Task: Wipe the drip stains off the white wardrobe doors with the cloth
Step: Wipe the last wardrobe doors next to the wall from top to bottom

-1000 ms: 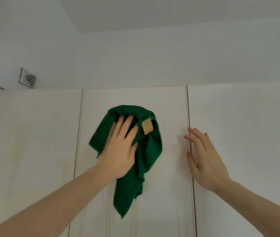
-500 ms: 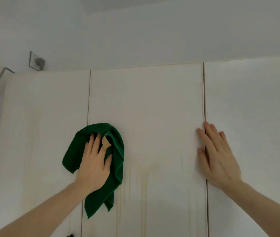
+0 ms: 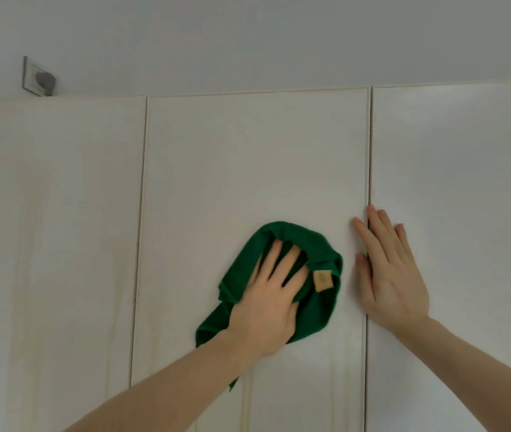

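Left hand (image 3: 266, 304) presses a green cloth (image 3: 316, 310) on the middle wardrobe door (image 3: 248, 169); right hand (image 3: 391, 275) rests flat just beside the cloth.

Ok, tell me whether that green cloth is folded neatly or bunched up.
Bunched up. The green cloth lies in loose, uneven folds on the middle wardrobe door, pressed by the left hand, one corner trailing down.

Green cloth (image 3: 316, 316), tan tag (image 3: 323, 280), white doors (image 3: 248, 166) with yellowish streaks (image 3: 34, 244).
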